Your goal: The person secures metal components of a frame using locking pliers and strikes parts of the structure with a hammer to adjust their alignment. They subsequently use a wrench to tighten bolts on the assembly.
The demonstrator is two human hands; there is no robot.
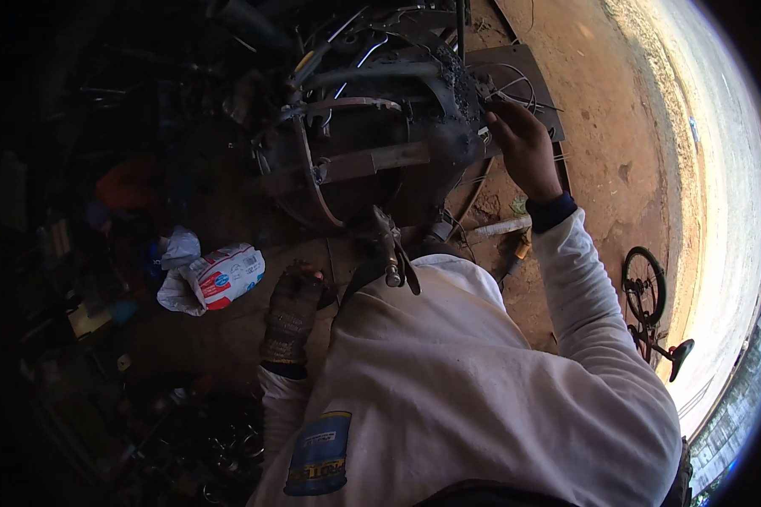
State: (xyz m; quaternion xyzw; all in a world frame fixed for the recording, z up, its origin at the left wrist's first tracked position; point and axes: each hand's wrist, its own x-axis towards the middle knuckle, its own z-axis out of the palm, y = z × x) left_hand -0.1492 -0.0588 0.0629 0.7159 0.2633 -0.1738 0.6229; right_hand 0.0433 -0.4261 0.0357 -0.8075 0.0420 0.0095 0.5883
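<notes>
Reaching right hand far, fingers pinching thin spokes at the wheel rim; gloved left hand curling near, grip unclear; work looking unfinished.

Bare reddish dirt floor, sunlit toward the right, where a pale paved strip runs along its edge. Bicycle standing at the right. Left side in deep shadow; white bag and dim clutter on the ground.
</notes>
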